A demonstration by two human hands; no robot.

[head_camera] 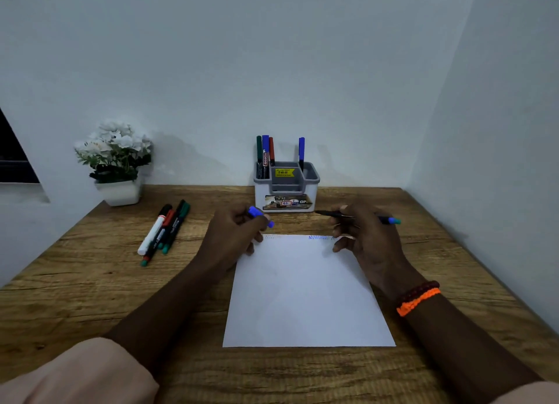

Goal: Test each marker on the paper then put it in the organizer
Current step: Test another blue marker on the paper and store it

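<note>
Right hand (367, 237) pinches an uncapped blue marker (357, 216) above the paper (305, 294); left hand (234, 234) grips its cap (260, 215), near the organizer (286, 189). Misaligned recapping could ink fingers.

We see pale walls (272, 55) meeting at a corner | wooden counter (75, 282) | dark window (12, 161) left | dim light

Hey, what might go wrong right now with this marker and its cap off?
The right hand holds an uncapped marker, its tip aimed toward the organizer; it might smear ink there. The blue cap, pinched in the left hand, could slip from the fingers onto the table.
</note>
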